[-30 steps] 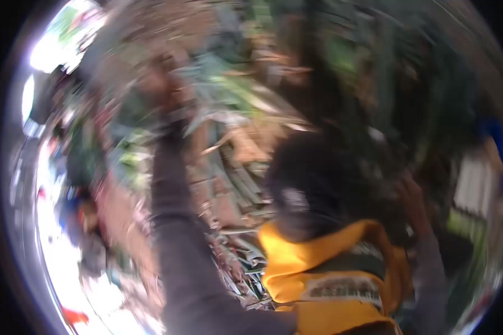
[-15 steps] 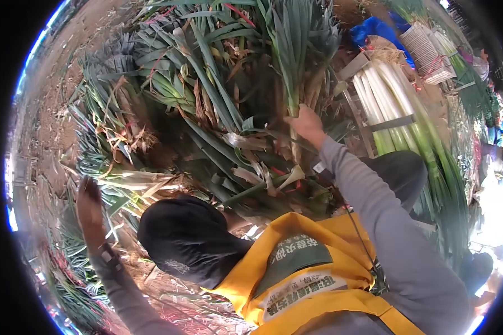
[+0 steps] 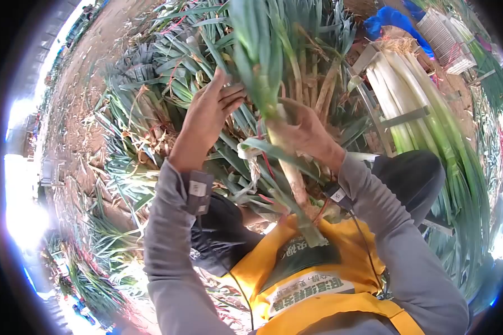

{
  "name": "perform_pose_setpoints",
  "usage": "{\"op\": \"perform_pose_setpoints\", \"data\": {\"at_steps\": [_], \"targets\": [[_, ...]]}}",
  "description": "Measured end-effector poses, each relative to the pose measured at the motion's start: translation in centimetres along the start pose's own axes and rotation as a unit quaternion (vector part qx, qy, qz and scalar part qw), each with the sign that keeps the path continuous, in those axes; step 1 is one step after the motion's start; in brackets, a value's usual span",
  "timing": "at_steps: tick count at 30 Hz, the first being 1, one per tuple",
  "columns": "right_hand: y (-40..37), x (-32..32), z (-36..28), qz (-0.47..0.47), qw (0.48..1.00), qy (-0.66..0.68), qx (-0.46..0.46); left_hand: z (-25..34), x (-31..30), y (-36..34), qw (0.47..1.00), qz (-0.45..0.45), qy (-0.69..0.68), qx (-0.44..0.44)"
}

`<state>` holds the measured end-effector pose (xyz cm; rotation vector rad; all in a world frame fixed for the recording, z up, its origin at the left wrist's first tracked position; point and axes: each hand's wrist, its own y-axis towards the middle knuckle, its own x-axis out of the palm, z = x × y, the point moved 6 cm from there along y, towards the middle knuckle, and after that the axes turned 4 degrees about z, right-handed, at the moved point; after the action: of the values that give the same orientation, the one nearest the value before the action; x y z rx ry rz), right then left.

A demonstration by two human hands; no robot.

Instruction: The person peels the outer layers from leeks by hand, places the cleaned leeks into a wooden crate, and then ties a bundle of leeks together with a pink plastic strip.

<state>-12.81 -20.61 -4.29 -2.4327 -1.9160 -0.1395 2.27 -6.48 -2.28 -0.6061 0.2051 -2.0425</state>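
Observation:
A large leek stands nearly upright in front of me, its green leaves at the top and its pale stalk pointing down toward my apron. My right hand is closed round its stalk, just below where the leaves split; both are slightly blurred. To the left of the leaves is my left hand, its fingers stretched out toward the leek and nothing in its palm. A torn green leaf hangs down across the yellow apron. Loose leaves and peelings lie beneath both hands.
Untrimmed leeks are heaped ahead and to the left. On the right, a rack holds cleaned white-stalked leeks with long green tops. Behind it are blue plastic and a ribbed pale crate.
My left hand has swung in from the far left to beside the leek. My right hand has lifted the leek from the heap and drawn it nearer.

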Motion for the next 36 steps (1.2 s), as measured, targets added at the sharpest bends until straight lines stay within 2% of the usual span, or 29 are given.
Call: {"op": "perform_pose_setpoints", "data": {"at_steps": [1, 3, 4, 5, 7, 8, 9, 10, 13, 15, 17, 19, 20, 23, 24, 26, 28, 29, 30, 31, 32, 33, 34, 35, 36], "targets": [[0.0, 0.7, -0.3, 0.002, 1.0, 0.004, 0.001, -0.3, 0.3, 0.6, 1.0, -0.024, -0.01, 0.01], [0.2, 3.3, -2.2, -0.065, 0.995, -0.019, -0.076, 0.3, 1.1, -0.3, 0.999, -0.015, -0.035, 0.036], [0.2, 4.0, -2.6, -0.113, 0.994, -0.002, -0.006, 1.2, 1.1, -1.0, 0.996, -0.009, -0.058, 0.065], [0.8, 4.5, -2.4, -0.117, 0.993, 0.0, -0.004, 1.7, 0.7, -1.3, 0.996, -0.004, -0.058, 0.065], [2.1, 5.8, -2.4, -0.153, 0.987, 0.023, -0.053, 4.6, -1.5, -1.8, 0.974, 0.072, -0.109, 0.182], [1.9, 5.7, -0.5, -0.131, 0.988, -0.053, -0.056, 6.1, -2.9, -1.8, 0.966, 0.078, -0.132, 0.21], [1.3, 5.5, 2.1, -0.137, 0.987, -0.056, -0.057, 7.5, -5.5, -0.9, 0.954, 0.072, -0.142, 0.256], [0.4, 5.5, 5.1, -0.185, 0.969, -0.149, -0.065, 9.0, -7.6, -0.8, 0.942, 0.072, -0.153, 0.289], [-4.6, 4.2, 5.2, -0.276, 0.865, -0.419, 0.016, 11.7, -13.4, -2.4, 0.903, 0.119, -0.188, 0.368], [-7.0, 0.8, 11.6, -0.351, 0.779, -0.519, 0.026, 12.5, -16.5, -3.9, 0.897, 0.127, -0.215, 0.366], [-7.6, -1.5, 13.4, -0.317, 0.79, -0.524, 0.036, 13.1, -18.3, -6.1, 0.871, 0.174, -0.234, 0.395], [-7.3, -2.3, 12.4, -0.29, 0.793, -0.534, 0.047, 13.2, -21.8, -6.8, 0.854, 0.191, -0.217, 0.432], [-7.1, -1.5, 10.1, -0.321, 0.79, -0.519, 0.064, 12.8, -21.5, -8.2, 0.853, 0.25, -0.194, 0.416], [-9.8, -0.8, 7.2, -0.427, 0.772, -0.467, 0.065, 12.1, -23.1, -9.0, 0.843, 0.297, -0.199, 0.401], [-11.3, -0.6, 4.5, -0.507, 0.689, -0.503, 0.121, 12.2, -22.8, -9.4, 0.832, 0.301, -0.22, 0.411], [-12.7, -2.4, 2.3, -0.579, 0.589, -0.534, 0.182, 11.9, -24.1, -9.3, 0.833, 0.289, -0.228, 0.413], [-11.0, -3.3, -2.4, -0.556, 0.692, -0.441, -0.128, 12.0, -24.0, -8.9, 0.825, 0.27, -0.268, 0.417], [-8.2, -3.6, -6.5, -0.445, 0.815, -0.372, 0.001, 11.6, -24.1, -9.0, 0.825, 0.262, -0.274, 0.419], [-5.9, -4.6, -10.2, -0.307, 0.9, -0.284, 0.126, 12.0, -23.9, -10.2, 0.812, 0.342, 0.038, 0.472], [-3.7, -6.8, -12.1, -0.213, 0.939, -0.263, 0.065, 12.3, -23.0, -9.8, 0.71, 0.386, 0.345, 0.478], [-1.8, -9.2, -14.1, -0.12, 0.962, -0.246, -0.002, 12.3, -22.9, -9.0, 0.747, 0.373, 0.276, 0.476], [-1.1, -8.6, -17.2, -0.14, 0.985, -0.101, 0.006, 12.2, -22.8, -8.3, 0.778, 0.359, 0.2, 0.475], [-0.1, -9.5, -19.5, -0.156, 0.963, -0.172, -0.138, 12.0, -22.7, -7.6, 0.801, 0.346, 0.123, 0.473], [0.5, -10.5, -21.8, -0.142, 0.919, -0.237, -0.282, 12.1, -20.1, -8.9, 0.699, 0.403, 0.368, 0.462], [1.4, -11.8, -23.1, -0.139, 0.917, -0.211, -0.309, 12.2, -20.0, -8.8, 0.646, 0.424, 0.438, 0.459]]}}
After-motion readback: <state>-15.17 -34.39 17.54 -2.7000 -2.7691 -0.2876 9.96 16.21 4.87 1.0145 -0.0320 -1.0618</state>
